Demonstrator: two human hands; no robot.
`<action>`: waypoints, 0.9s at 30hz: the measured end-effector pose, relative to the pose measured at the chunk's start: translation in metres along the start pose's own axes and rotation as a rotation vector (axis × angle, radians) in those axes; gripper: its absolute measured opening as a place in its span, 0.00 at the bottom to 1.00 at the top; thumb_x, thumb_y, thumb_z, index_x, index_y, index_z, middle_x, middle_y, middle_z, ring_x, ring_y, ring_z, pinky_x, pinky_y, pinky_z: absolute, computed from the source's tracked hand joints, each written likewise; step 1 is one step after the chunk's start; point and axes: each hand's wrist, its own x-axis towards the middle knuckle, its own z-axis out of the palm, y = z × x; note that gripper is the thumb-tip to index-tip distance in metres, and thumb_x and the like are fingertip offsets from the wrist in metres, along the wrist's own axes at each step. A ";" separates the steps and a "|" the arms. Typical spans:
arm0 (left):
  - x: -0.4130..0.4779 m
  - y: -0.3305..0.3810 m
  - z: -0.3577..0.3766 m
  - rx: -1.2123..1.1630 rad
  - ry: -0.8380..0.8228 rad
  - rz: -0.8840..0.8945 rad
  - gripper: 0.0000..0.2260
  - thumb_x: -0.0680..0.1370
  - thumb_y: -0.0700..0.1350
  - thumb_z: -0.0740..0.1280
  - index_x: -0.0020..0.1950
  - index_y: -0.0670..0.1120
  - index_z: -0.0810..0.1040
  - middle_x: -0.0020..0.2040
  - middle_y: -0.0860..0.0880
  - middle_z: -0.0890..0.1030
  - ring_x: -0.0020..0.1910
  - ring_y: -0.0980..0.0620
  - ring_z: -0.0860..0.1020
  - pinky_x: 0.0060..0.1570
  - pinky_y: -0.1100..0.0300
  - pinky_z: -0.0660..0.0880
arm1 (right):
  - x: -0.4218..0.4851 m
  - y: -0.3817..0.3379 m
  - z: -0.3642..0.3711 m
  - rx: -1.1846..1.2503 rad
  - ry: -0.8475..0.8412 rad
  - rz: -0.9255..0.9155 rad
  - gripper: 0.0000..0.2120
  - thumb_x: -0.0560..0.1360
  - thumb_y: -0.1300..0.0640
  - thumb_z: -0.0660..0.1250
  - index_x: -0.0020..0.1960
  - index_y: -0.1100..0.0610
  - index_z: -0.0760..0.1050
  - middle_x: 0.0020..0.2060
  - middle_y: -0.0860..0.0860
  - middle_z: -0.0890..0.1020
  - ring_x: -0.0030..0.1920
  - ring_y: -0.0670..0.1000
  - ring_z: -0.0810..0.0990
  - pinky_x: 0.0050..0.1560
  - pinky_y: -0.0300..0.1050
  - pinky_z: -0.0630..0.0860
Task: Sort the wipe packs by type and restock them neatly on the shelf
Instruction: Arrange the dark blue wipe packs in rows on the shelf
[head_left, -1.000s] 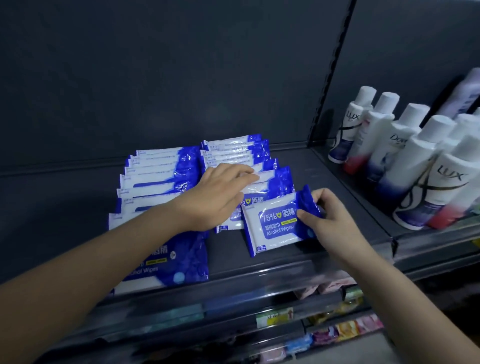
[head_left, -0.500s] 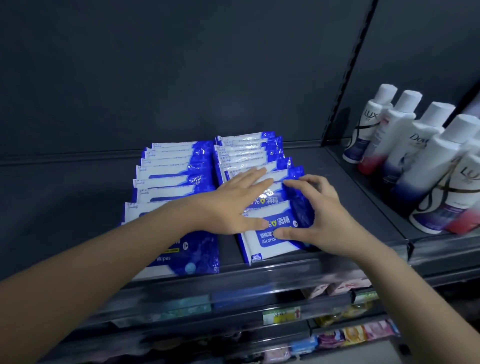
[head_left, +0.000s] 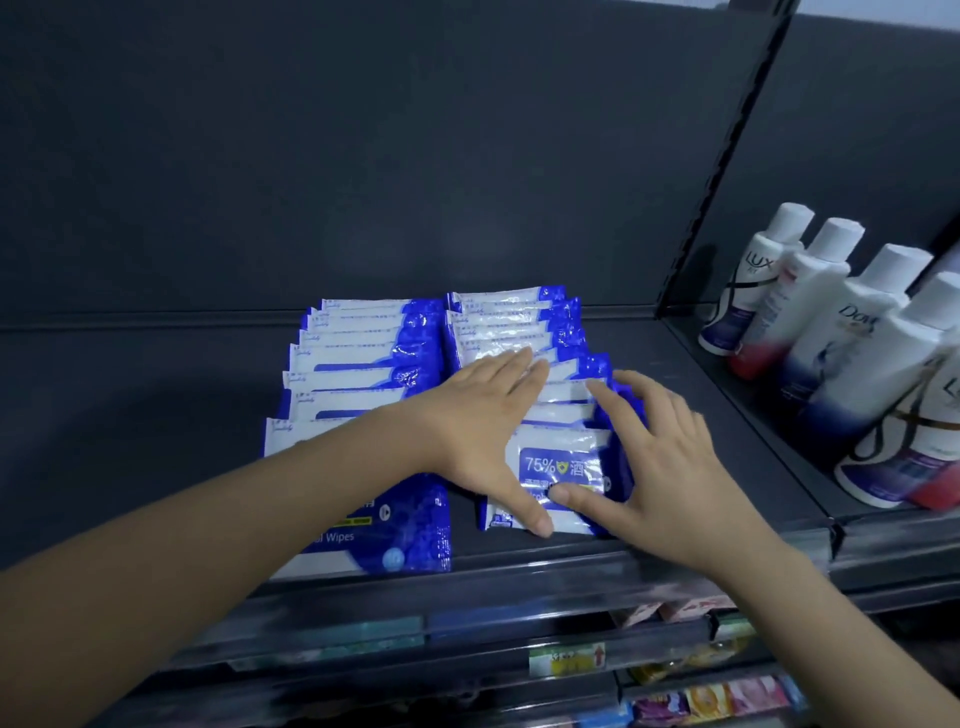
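Two overlapping rows of blue-and-white alcohol wipe packs lie on the dark shelf (head_left: 156, 395). The left row (head_left: 358, 358) holds larger packs; its front pack (head_left: 400, 535) is partly hidden by my left forearm. The right row (head_left: 514, 327) holds smaller packs, and the front small pack (head_left: 558, 467) shows "75%". My left hand (head_left: 483, 441) lies flat over the right row with its thumb on that pack's left edge. My right hand (head_left: 660, 467) presses the same pack's right side, fingers spread, thumb on its lower face.
White Lux and Dove bottles (head_left: 831, 353) stand in rows on the neighbouring shelf at the right, past a dark upright divider (head_left: 727, 156). The shelf's front rail (head_left: 519, 587) carries a price tag (head_left: 566, 659). Colourful small packs (head_left: 717, 699) sit on a lower shelf.
My right hand laid the small pack at the front of the right row and now rests open on it. My left hand slid down over the row. The view shifted left.
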 end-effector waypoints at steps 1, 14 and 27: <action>-0.001 0.000 -0.001 -0.012 0.000 0.002 0.61 0.62 0.74 0.68 0.76 0.49 0.32 0.76 0.51 0.31 0.75 0.53 0.32 0.70 0.58 0.34 | 0.002 0.002 0.000 0.038 -0.034 0.013 0.51 0.63 0.19 0.51 0.75 0.52 0.61 0.71 0.53 0.63 0.68 0.52 0.62 0.62 0.49 0.63; 0.061 -0.052 -0.021 -0.133 0.147 -0.262 0.55 0.60 0.82 0.49 0.79 0.50 0.52 0.78 0.52 0.55 0.77 0.48 0.51 0.75 0.53 0.50 | 0.093 0.039 0.015 0.533 -0.333 0.199 0.48 0.63 0.22 0.55 0.77 0.44 0.55 0.77 0.44 0.55 0.75 0.41 0.52 0.71 0.37 0.50; 0.092 -0.063 -0.037 0.004 0.076 -0.508 0.40 0.76 0.70 0.41 0.73 0.42 0.65 0.67 0.44 0.74 0.71 0.43 0.65 0.74 0.46 0.46 | 0.148 0.037 0.030 1.292 -0.283 0.713 0.25 0.75 0.36 0.61 0.57 0.55 0.78 0.49 0.53 0.85 0.49 0.55 0.84 0.57 0.54 0.78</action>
